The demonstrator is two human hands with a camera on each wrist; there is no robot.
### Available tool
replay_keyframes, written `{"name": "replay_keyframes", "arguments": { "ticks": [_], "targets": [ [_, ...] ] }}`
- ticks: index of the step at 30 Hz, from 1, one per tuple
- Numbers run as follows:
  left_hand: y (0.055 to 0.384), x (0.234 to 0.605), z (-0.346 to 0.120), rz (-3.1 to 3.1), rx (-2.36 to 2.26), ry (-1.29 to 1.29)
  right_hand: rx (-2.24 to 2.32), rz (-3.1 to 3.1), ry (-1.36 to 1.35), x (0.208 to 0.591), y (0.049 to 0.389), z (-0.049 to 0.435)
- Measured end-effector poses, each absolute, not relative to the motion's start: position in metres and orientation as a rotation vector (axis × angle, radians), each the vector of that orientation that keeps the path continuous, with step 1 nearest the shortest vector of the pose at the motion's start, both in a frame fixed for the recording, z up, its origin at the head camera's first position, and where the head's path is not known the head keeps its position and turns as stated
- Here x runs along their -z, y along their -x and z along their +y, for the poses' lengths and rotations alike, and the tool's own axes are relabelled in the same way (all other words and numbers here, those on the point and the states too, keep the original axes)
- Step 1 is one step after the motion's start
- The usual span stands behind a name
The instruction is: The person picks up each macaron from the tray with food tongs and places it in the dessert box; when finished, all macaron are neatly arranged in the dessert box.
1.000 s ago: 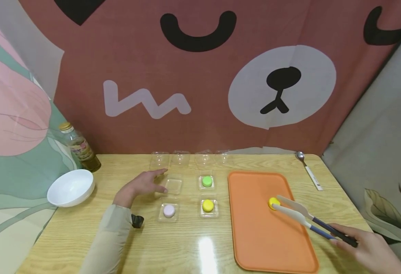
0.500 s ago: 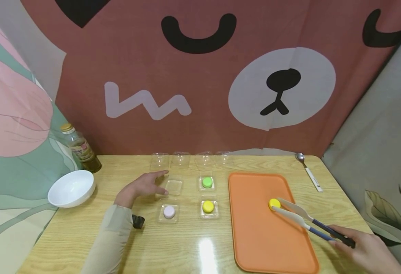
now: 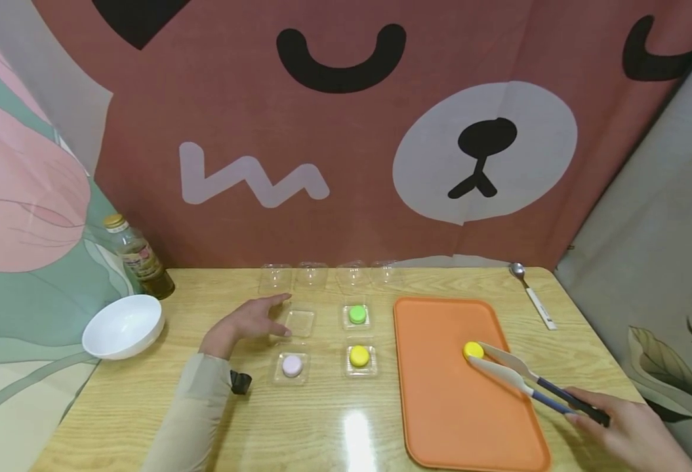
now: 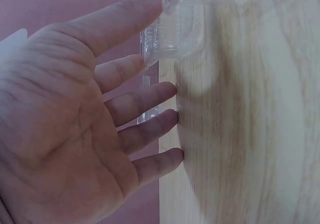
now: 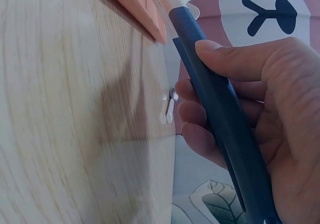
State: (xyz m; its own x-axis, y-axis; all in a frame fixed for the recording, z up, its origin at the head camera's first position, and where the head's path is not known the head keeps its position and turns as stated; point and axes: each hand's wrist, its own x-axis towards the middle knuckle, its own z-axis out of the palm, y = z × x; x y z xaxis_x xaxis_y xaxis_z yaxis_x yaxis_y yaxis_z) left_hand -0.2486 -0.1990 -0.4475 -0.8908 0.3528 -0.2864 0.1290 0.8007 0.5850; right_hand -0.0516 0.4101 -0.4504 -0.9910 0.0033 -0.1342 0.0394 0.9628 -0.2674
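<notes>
My right hand grips blue-handled tongs with pale tips. Those tips reach over the orange tray and stand either side of a yellow macaron near its right edge. My left hand is spread beside a clear plastic box base with nothing in it. In the left wrist view, the thumb and forefinger touch the clear plastic, the other fingers extended over the table. Nearby bases hold a lilac macaron, a green macaron and another yellow macaron.
Several clear lids line the table's back edge. A white bowl and an oil bottle stand at the left. A white-handled spoon lies beyond the tray's right side. A printed cloth hangs behind the table.
The tongs' tips have shifted very slightly around the yellow macaron on the tray. My left hand has stayed beside the plastic base.
</notes>
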Motion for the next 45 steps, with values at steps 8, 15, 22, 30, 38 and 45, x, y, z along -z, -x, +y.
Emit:
{"name": "replay_keyframes", "arguments": {
  "ticks": [8,15,22,30,38,45],
  "targets": [
    [0.246,0.448,-0.199,2.624,-0.812,-0.349,0.446,3.073,0.024,0.448,0.048,0.406],
    [0.245,0.450,-0.196,2.656,-0.798,-0.333,0.567,3.199,0.113,0.441,0.054,0.395],
    [0.246,0.451,-0.194,2.672,-0.789,-0.334,0.614,3.268,0.241,0.426,0.076,0.380],
    [0.246,0.451,-0.194,2.686,-0.775,-0.332,0.631,3.348,0.377,0.418,0.099,0.357],
    [0.245,0.451,-0.194,2.695,-0.763,-0.323,0.666,3.271,0.464,0.407,0.120,0.339],
    [0.244,0.450,-0.192,2.688,-0.763,-0.307,0.669,3.223,0.539,0.398,0.138,0.322]
  ]
}}
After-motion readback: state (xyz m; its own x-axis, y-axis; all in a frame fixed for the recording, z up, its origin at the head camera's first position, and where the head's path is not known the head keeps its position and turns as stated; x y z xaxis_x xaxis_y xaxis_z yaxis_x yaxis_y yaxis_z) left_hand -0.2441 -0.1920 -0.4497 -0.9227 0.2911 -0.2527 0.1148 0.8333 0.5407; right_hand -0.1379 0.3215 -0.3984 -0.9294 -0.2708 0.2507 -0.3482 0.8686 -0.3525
